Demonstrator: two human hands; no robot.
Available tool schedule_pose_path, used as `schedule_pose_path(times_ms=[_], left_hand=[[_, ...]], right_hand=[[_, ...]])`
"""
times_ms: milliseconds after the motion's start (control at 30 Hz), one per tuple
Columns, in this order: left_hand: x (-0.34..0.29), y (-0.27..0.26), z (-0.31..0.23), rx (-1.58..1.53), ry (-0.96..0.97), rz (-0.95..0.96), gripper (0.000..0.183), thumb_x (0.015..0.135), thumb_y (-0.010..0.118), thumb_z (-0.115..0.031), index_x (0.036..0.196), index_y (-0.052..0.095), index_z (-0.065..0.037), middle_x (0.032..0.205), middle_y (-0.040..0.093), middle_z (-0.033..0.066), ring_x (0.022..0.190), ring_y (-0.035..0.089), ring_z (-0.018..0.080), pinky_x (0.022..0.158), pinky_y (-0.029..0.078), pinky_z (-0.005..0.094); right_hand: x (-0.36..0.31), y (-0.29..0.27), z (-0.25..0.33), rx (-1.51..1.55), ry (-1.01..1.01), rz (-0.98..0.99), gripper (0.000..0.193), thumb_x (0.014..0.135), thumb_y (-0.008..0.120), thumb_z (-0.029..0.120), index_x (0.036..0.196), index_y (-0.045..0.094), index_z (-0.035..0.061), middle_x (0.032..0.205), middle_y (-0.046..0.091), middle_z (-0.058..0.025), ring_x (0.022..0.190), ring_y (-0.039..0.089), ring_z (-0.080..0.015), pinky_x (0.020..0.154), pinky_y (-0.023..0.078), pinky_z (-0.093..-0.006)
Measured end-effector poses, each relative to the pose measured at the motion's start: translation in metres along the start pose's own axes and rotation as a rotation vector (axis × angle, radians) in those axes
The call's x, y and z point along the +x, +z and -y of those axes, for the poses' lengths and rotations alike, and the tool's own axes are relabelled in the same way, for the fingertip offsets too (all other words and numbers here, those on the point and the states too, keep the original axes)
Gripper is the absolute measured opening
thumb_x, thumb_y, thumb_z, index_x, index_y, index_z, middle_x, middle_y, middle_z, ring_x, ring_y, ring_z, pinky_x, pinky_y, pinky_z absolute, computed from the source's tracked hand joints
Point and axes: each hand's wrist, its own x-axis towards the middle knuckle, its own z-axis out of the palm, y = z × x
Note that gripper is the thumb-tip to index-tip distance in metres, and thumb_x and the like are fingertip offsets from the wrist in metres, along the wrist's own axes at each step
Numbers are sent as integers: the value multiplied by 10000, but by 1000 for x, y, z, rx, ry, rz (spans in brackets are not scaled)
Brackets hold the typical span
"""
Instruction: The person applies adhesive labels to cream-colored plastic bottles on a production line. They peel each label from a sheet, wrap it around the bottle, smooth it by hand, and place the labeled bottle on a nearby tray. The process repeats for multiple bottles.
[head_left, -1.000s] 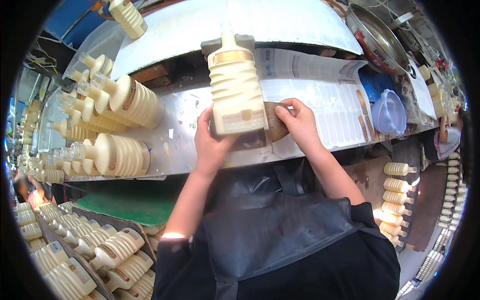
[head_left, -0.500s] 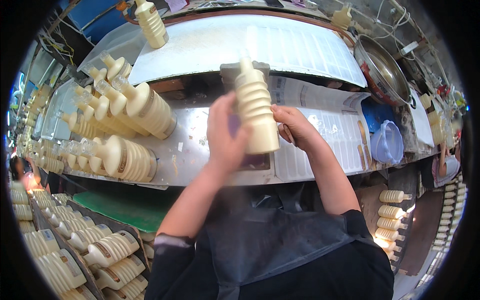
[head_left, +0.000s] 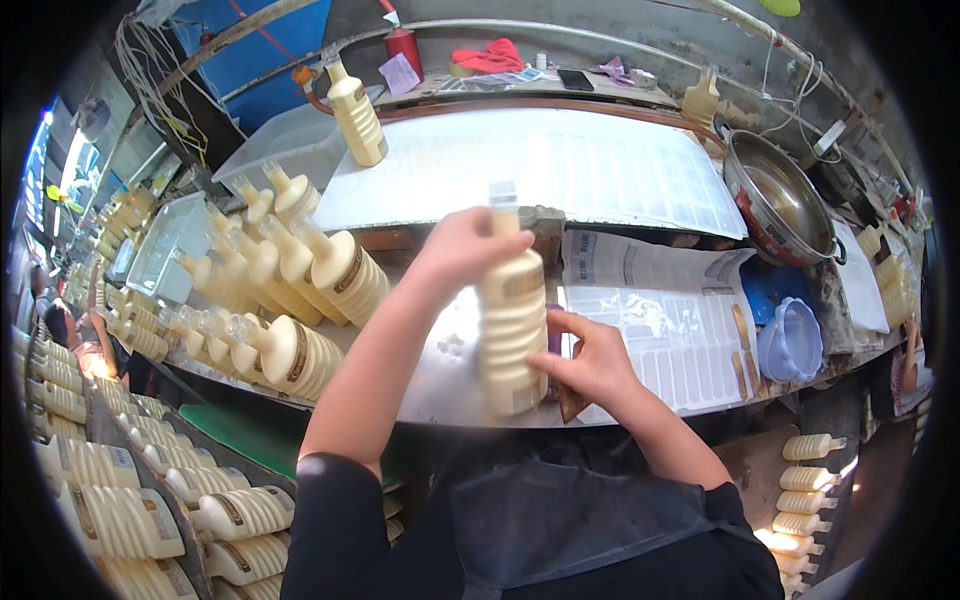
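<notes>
A cream-coloured ribbed bottle (head_left: 512,330) with a clear top stands nearly upright in front of me, slightly blurred. Wrapped around its neck are the fingers of my left hand (head_left: 462,248). Lower down, my right hand (head_left: 598,362) grips the bottle's right side, its thumb on the front. A brown label shows on the bottle's shoulder, partly under my left hand. Behind the bottle, a purple pad is mostly hidden. More bottles of the same kind (head_left: 345,275) stand in rows on the bench to the left.
Sheets of clear labels (head_left: 655,345) lie right of the bottle, beside a light-blue basket (head_left: 790,340) and a metal pan (head_left: 785,185). On the raised white board (head_left: 450,160) stands a single bottle (head_left: 355,115). Racks of bottles (head_left: 240,515) fill the lower left.
My left hand has moved from the bottle's side up to its neck. The bottle has turned so its brown label shows. The view has tilted up, showing more of the back shelf.
</notes>
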Motion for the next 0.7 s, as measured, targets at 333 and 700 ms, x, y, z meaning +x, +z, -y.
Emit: schedule_pose_path(times_ms=[333,700], left_hand=[[-21,-85,-68,73,589,-492,245,936,773,-217,1033,722,2,934,732,43,818,638,87,750,516,256],[231,-287,-17,873,373,-830,664,926,677,-611,1163,739,6,1061,767,113,964,724,233,861,541,361]], right_hand=[[-28,-62,-25,384,187,121,373,872,729,38,1241,693,-8,1039,742,-60,692,599,-23,661,503,-208],[-144,-135,-87,476,578,-228,329,954,710,244,1165,724,-8,878,745,-94,693,680,-118,653,539,-269]])
